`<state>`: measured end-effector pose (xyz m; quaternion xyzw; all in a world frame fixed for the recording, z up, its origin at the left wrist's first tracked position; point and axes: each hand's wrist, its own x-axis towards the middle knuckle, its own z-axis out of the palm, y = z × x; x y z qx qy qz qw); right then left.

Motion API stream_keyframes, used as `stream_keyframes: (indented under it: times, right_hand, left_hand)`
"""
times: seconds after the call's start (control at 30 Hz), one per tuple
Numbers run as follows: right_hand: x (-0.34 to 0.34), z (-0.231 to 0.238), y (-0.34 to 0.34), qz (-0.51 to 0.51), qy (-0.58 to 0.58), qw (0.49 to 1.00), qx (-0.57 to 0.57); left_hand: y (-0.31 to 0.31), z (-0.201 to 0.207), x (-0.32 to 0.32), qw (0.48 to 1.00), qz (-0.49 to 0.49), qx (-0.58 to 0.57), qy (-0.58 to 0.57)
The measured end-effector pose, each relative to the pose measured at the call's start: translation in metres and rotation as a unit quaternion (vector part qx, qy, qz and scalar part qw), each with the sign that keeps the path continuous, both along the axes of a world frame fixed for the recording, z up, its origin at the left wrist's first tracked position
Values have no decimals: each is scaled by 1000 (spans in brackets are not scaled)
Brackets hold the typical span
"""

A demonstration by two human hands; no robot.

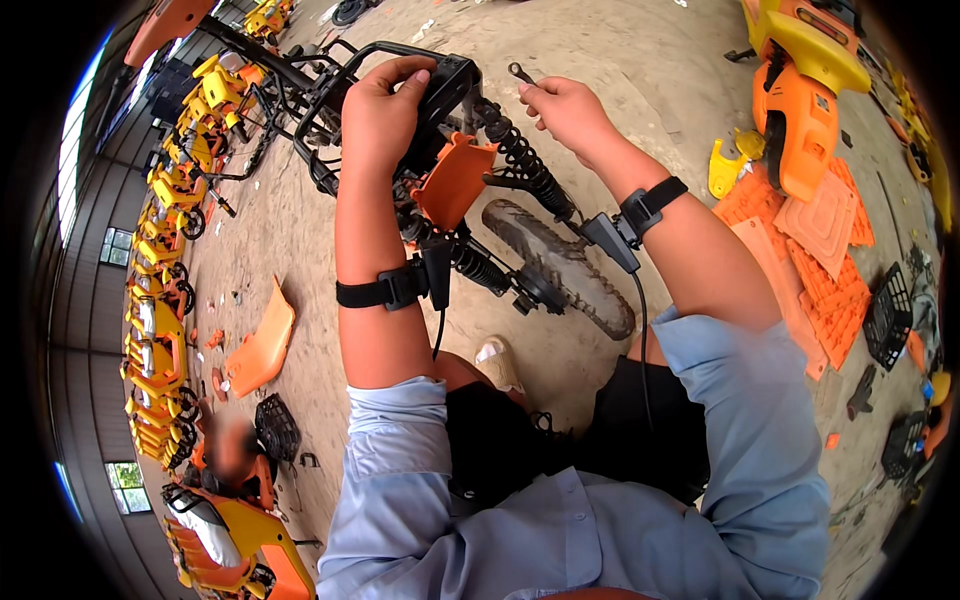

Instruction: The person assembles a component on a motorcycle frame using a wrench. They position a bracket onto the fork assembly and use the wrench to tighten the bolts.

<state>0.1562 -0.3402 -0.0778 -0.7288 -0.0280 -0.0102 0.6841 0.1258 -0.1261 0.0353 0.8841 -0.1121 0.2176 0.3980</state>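
The rear end of a stripped scooter stands in front of me, with a black metal frame [465, 80], a coil shock absorber [525, 165], an orange plastic mudguard [455, 180] and a muddy wheel [590, 280]. Over the frame's top is my left hand [383, 112], fingers curled and thumb drawn close to them; what they pinch, if anything, is hidden. To the right of the frame, in the air, my right hand [567, 115] is closed around a wrench [520, 73], whose ring end sticks out toward the frame.
Orange panels [820, 270] lie piled on the concrete at right, near an orange and yellow scooter body [805, 120] and a black basket [888, 315]. At left are a loose orange panel [262, 345], a row of yellow scooters [160, 320] and a crouching person [235, 460].
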Motion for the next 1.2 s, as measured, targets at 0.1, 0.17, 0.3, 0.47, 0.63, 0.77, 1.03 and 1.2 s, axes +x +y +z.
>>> stream_keyframes:
  times: [0.1,0.17,0.3,0.47,0.63,0.77,1.03,1.2]
  right_hand:
    - [0,-1,-1,-1,3,1000,-4]
    - [2,-2,-1,0,4,1000,-11]
    - [2,-3,-1,6,0,1000,-22]
    - [1,-2,-6,17,16,999,-27]
    - [2,-3,-8,17,12,999,-34]
    - [3,-7,-5,-1,20,998,-53]
    - [3,-6,-10,6,100,991,-86]
    - [2,-9,-15,-5,118,985,-123]
  left_hand:
    - [-1,1,-1,1000,-5,0,18]
    - [-1,2,-2,1000,-13,2,12]
    - [3,-2,2,999,-33,-11,-12]
    - [-6,7,-8,999,34,-9,29]
    - [-9,12,-11,994,89,6,69]
    - [-7,9,-9,995,80,-13,54]
    - [-2,7,-8,998,51,-11,40]
    - [-9,10,-12,996,50,-54,44]
